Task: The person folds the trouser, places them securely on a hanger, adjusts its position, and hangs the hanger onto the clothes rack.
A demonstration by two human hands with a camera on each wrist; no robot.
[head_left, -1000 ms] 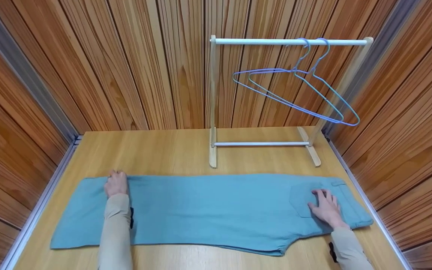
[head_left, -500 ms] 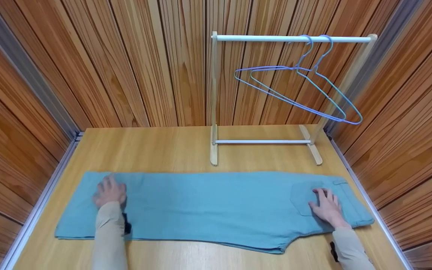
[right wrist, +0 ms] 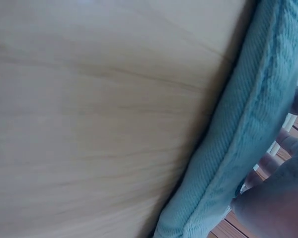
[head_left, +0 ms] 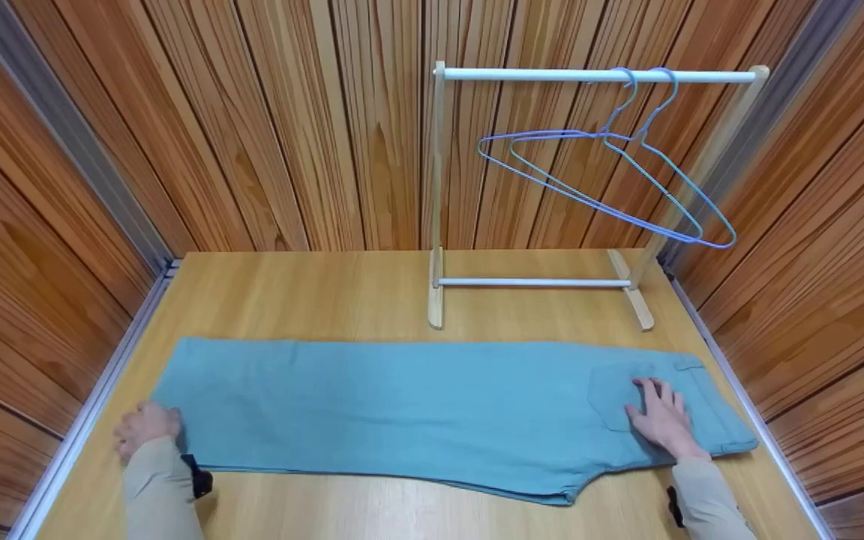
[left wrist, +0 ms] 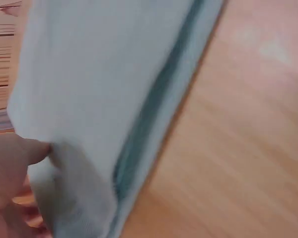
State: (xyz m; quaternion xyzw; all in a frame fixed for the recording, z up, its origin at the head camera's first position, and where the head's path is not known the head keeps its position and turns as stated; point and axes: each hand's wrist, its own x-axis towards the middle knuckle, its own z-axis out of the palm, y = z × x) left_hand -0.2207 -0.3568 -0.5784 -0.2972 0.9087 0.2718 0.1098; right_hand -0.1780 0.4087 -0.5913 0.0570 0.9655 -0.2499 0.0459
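Blue-green trousers (head_left: 402, 405) lie folded lengthwise across the table, with the leg ends at the left and the waist at the right. My left hand (head_left: 147, 431) is at the near left corner, by the leg ends. In the left wrist view its thumb (left wrist: 37, 150) touches the top of the cloth, while the blurred fingers extend past the edge. My right hand (head_left: 661, 416) rests with spread, slightly bent fingers on the back pocket near the waistband. The right wrist view shows the thick seamed edge of the trousers (right wrist: 228, 134) in front of that hand.
Behind the trousers stands a wooden rack (head_left: 436, 225) with a white top rail (head_left: 522, 75). Two blue-purple wire hangers (head_left: 604, 202) hang from the rail's right half. Wood-panelled walls enclose the table (head_left: 312, 292) at the back and both sides.
My left hand has moved from the far edge of the trouser leg, leftward and nearer to me, to the near corner. The near leg edge lies slightly farther in. My right hand stays on the pocket.
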